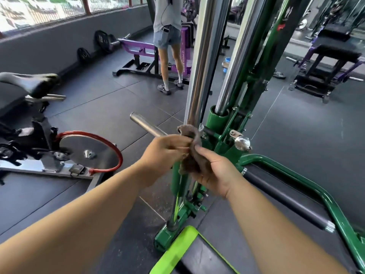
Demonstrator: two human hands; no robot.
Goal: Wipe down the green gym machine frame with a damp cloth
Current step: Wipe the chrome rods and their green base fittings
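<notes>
Step in hand, as judged: preparing the cloth. The left hand (pixel 166 153) and the right hand (pixel 215 171) each curl their fingers around the brown cloth (pixel 188 163), which is bunched between them. The next move calls for pressing the cloth onto the green frame (pixel 217 123), directly behind the fingers. Whether the cloth touches the frame cannot be determined, nor can its dampness. Beyond the fingers, the frame's top is cut off.

Exercise bike (pixel 39 135) at left, purple machine (pixel 142 50) and bystander (pixel 167 36) beyond.
</notes>
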